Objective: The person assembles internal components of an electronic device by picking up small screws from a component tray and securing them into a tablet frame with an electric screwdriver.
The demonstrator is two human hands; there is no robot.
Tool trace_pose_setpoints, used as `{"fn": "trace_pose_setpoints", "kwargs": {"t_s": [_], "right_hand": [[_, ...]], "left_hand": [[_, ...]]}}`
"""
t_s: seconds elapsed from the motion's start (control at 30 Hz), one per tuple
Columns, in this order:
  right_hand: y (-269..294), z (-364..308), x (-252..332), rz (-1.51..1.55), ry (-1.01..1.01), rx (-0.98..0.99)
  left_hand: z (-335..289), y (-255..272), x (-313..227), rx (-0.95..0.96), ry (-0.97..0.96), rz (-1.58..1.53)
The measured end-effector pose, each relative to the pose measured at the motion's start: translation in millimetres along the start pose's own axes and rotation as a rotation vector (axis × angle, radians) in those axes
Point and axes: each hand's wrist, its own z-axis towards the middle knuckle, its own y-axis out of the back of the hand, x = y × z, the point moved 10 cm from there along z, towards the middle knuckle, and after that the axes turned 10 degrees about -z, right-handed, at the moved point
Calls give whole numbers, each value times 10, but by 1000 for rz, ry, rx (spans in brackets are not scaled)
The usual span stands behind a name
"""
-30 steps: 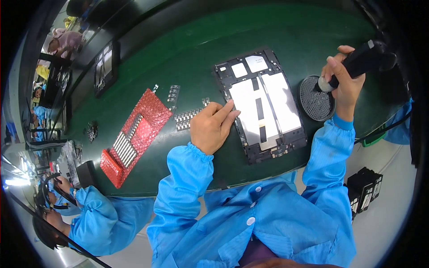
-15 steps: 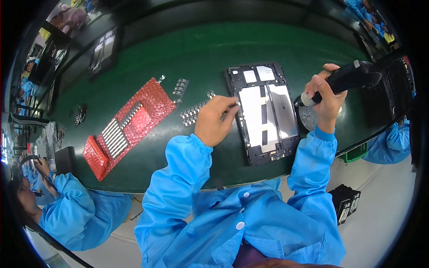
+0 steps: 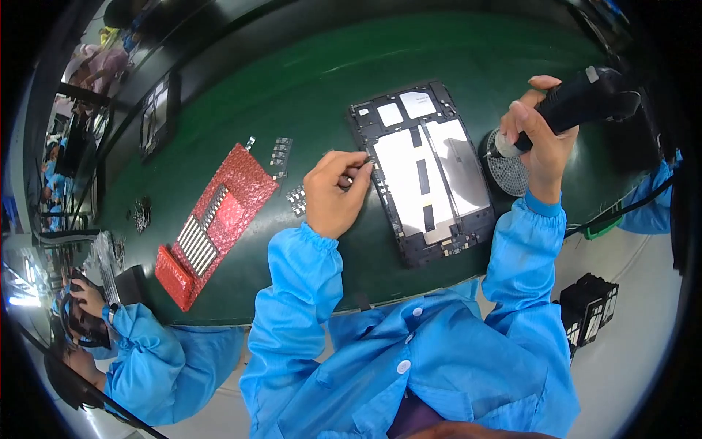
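Observation:
A tablet-like device (image 3: 455,162) with its inside exposed lies in front of me, black-framed with silvery panels. At its left edge my left hand (image 3: 333,194) is closed in a pinch; whatever is between the fingertips is too small to make out. My right hand (image 3: 545,143) grips a black electric screwdriver (image 3: 585,101), held tilted with its tip pointing down-left. The tip is over or beside a round perforated screw tray (image 3: 510,173), right of the device. A strip of small parts (image 3: 296,200) is partly hidden behind my left hand.
Red bubble wrap (image 3: 247,179) bears a row of metal strips (image 3: 197,247), left on the green table (image 3: 314,88). Another small-parts strip (image 3: 280,155) lies beside it. A co-worker's blue sleeve (image 3: 150,358) is at lower left. Black device frames (image 3: 589,311) stand below the table's right side.
The whole view has shifted slightly. My left hand stays at the device's left edge, and my right hand still holds the screwdriver near the round tray.

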Motion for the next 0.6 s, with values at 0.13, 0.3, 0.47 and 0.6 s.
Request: {"fn": "trace_pose_setpoints", "kwargs": {"t_s": [0.13,0.3,0.47,0.6], "right_hand": [[20,10,18,-17,42,23],[53,17,19,-11,65,33],[66,-4,29,-49,75,43],[53,-1,13,-39,76,54]], "left_hand": [[8,42,56,-28,8,-38],[25,17,11,-4,-7,-11],[-17,-18,-90,21,-53,42],[-24,-42,-244,79,-221,232]]}}
